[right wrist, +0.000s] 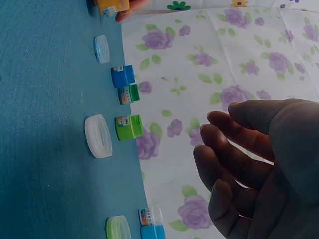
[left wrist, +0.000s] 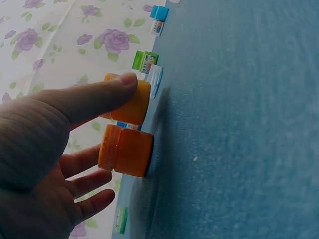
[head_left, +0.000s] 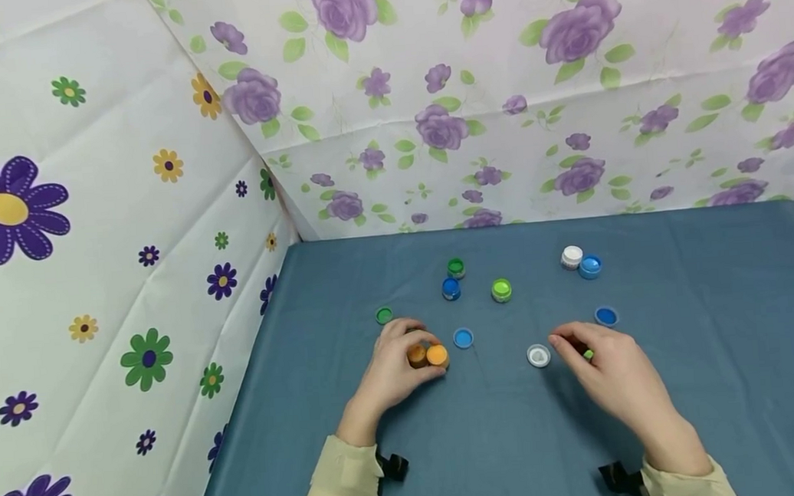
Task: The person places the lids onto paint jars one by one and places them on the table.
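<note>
My left hand (head_left: 394, 363) is around two small jars that stand side by side on the cloth, an orange-brown jar (head_left: 417, 356) and a yellow-orange jar (head_left: 437, 355). In the left wrist view the thumb lies against the yellow-orange jar (left wrist: 134, 102), while the other orange jar (left wrist: 127, 151) is beside it, nearer the spread lower fingers. Above the cloth hovers my right hand (head_left: 616, 371), its fingers loosely curled with nothing between them in the right wrist view. A white lid (head_left: 539, 356) lies just left of it, and a light green lid (right wrist: 118, 228) is partly hidden beneath it.
Farther back stand a dark green jar (head_left: 456, 268), a blue jar (head_left: 451, 289), a lime green jar (head_left: 501, 290), a white jar (head_left: 572, 257) and a light blue jar (head_left: 590, 267). A green lid (head_left: 384, 316), a light blue lid (head_left: 463, 339) and a blue lid (head_left: 606, 316) lie about.
</note>
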The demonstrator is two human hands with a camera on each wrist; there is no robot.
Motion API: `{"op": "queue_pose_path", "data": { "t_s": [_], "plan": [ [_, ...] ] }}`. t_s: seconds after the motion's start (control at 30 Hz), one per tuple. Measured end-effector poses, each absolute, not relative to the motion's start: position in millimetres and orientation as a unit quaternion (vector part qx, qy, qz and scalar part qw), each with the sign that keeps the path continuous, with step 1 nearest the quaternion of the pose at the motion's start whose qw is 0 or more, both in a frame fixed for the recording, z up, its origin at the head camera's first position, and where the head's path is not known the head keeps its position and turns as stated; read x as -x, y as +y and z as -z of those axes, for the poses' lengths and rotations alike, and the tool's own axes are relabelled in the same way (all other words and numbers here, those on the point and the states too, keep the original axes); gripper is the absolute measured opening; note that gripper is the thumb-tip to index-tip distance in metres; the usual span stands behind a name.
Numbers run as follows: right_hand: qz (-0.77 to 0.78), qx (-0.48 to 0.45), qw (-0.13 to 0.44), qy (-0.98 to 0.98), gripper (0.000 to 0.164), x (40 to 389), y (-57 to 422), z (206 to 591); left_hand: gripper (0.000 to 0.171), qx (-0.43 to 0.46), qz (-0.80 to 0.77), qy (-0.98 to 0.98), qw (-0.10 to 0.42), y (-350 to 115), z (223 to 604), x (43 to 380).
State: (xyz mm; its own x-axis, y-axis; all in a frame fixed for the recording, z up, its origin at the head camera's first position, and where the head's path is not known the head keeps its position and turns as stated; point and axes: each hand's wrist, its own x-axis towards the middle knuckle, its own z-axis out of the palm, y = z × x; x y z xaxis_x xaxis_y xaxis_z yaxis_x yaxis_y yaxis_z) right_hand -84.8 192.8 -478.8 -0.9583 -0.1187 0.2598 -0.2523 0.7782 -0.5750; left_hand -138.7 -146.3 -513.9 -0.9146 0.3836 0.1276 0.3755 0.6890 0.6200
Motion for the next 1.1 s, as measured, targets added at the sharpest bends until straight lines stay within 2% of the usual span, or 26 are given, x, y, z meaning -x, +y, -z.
{"op": "queue_pose_path", "data": {
  "t_s": [0.23,0.67,0.9,1.1],
  "plan": [
    [-0.319,-0.104,0.094,-0.937,0.013,84.6,192.5,479.4,0.035,-0.199,-0.328,0.924,0.004,-146.2,517.1,139.7],
    [-0.322,-0.094,0.068,-0.940,0.015,87.3,202.7,477.0,0.039,-0.190,-0.323,0.927,0.008,-148.8,518.6,138.5],
    [-0.340,-0.063,0.030,-0.938,0.034,105.1,227.1,470.9,0.051,-0.199,-0.332,0.922,0.000,-146.6,513.8,137.3],
    [-0.357,-0.008,0.004,-0.934,0.054,129.9,257.2,476.0,0.053,-0.208,-0.350,0.913,-0.012,-142.5,507.7,136.7]
  ]
}}
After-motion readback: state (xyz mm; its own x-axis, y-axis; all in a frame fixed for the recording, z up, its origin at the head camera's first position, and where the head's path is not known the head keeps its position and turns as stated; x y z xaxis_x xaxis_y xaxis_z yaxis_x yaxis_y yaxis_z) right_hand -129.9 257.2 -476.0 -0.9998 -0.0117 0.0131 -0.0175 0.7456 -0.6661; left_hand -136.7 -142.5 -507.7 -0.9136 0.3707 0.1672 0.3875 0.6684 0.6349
